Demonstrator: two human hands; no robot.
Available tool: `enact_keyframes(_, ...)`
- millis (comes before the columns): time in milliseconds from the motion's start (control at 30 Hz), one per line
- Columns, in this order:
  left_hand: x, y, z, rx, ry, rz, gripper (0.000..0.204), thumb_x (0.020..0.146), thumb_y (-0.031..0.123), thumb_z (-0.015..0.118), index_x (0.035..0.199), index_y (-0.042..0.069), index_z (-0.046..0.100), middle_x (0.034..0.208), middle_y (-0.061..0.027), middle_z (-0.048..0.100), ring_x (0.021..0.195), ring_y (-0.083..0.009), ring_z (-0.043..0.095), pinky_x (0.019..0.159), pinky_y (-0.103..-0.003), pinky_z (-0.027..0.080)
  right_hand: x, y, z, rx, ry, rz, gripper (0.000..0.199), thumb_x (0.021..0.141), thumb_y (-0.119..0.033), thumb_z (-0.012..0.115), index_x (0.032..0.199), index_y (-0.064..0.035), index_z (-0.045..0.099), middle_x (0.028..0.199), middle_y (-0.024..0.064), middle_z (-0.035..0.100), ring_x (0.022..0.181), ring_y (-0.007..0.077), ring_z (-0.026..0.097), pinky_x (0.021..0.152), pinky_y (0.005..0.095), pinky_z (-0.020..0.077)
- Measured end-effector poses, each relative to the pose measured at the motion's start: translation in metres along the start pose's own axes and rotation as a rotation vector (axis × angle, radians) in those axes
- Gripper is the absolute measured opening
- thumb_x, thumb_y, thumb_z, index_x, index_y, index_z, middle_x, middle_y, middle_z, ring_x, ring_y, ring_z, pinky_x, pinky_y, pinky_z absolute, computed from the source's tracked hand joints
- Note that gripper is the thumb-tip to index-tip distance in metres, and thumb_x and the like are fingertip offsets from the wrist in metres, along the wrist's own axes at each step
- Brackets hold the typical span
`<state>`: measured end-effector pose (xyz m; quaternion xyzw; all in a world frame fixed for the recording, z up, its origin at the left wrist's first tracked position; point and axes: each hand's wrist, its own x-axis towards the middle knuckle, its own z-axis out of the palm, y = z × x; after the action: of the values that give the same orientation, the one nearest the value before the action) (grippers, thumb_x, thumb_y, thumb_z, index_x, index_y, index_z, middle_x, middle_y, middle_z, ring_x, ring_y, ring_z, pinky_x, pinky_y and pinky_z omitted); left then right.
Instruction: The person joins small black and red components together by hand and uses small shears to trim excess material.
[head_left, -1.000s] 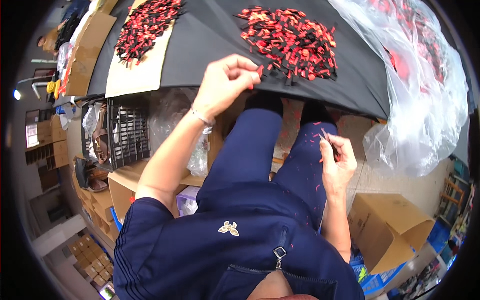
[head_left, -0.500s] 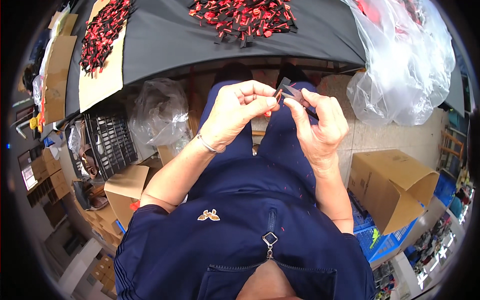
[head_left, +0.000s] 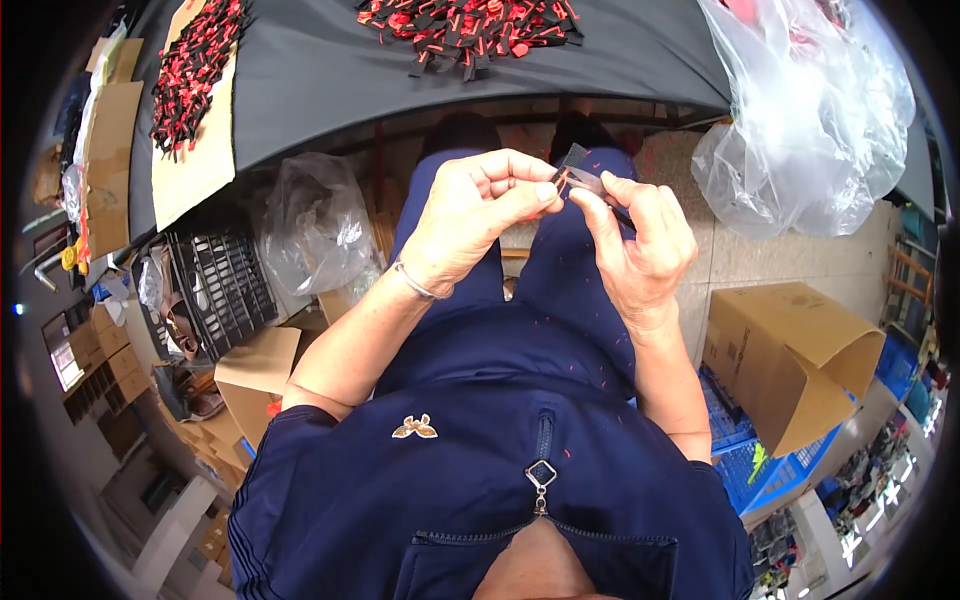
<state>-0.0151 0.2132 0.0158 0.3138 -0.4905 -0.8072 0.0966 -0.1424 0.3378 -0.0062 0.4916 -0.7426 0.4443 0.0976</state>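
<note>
Sat at the table (head_left: 480,90), both hands raised over my lap. Left hand (head_left: 475,215) and right hand (head_left: 635,245) met on one small black strip piece (head_left: 580,170) with a bit of red at its near end. Left thumb and forefinger were pressed together on the red end; right fingers (head_left: 600,215) pinched the black body from the other side. The piece was held in the air, just below the table edge, above my knees.

Progress, as I judged it: this one piece was in hand and mid-work, not set down. A heap of red-and-black pieces (head_left: 465,25) lay on the grey table top beyond, and a second batch (head_left: 195,70) sat on a cardboard sheet (head_left: 195,170) to the left. Which heap was worked and which waiting, I could not tell
</note>
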Motion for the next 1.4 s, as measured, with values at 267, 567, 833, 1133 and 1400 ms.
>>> enact_keyframes(267, 0.001, -0.002, -0.002, -0.020, 0.009, -0.034, 0.019, 0.083, 0.011, 0.064, 0.100, 0.002, 0.062, 0.086, -0.0036, 0.066, 0.077, -0.0079, 0.062, 0.068, -0.019, 0.046, -0.001, -0.001, -0.001, 0.061, -0.046, 0.088, 0.019, 0.068, -0.013, 0.077, 0.078, -0.0050, 0.063, 0.066, 0.0035, 0.060, 0.054, 0.0183, 0.053, 0.050, 0.0283, 0.0435)
enact_keyframes(567, 0.000, -0.012, 0.012, 0.023, -0.012, -0.023, 0.019, 0.083, 0.009, 0.065, 0.099, 0.001, 0.062, 0.084, -0.0035, 0.066, 0.077, -0.0085, 0.062, 0.068, -0.021, 0.049, 0.009, -0.009, -0.004, 0.952, -0.207, 0.907, 0.030, 0.079, -0.005, 0.070, 0.104, -0.0006, 0.053, 0.076, 0.0027, 0.062, 0.064, 0.0036, 0.055, 0.056, 0.0171, 0.0429)
enact_keyframes(833, -0.006, -0.019, 0.020, 0.770, 0.114, 0.423, 0.018, 0.079, 0.006, 0.069, 0.095, -0.001, 0.064, 0.079, -0.0055, 0.067, 0.072, -0.0094, 0.064, 0.067, -0.023, 0.052, 0.008, -0.008, 0.001, 0.867, -0.209, 0.893, 0.023, 0.081, -0.007, 0.067, 0.100, 0.0001, 0.056, 0.075, 0.0027, 0.061, 0.064, 0.0039, 0.053, 0.057, 0.0179, 0.0421)
enact_keyframes(1133, 0.005, -0.015, 0.009, -0.013, 0.028, -0.079, 0.019, 0.086, 0.014, 0.063, 0.099, 0.000, 0.062, 0.075, -0.0050, 0.065, 0.063, -0.0074, 0.059, 0.059, -0.019, 0.048, -0.018, 0.005, -0.010, 0.461, -0.118, 0.601, 0.019, 0.075, -0.009, 0.074, 0.088, -0.0020, 0.062, 0.076, 0.0056, 0.063, 0.068, 0.0106, 0.059, 0.060, 0.0228, 0.0461)
enact_keyframes(1400, 0.008, -0.012, 0.005, 0.034, -0.011, -0.077, 0.016, 0.083, 0.011, 0.064, 0.095, 0.000, 0.065, 0.073, -0.0023, 0.063, 0.061, -0.0059, 0.057, 0.057, -0.018, 0.047, -0.014, 0.008, -0.011, 0.088, -0.130, 0.201, 0.023, 0.067, -0.011, 0.078, 0.082, -0.0049, 0.062, 0.071, 0.0051, 0.062, 0.060, 0.0190, 0.057, 0.054, 0.0292, 0.0464)
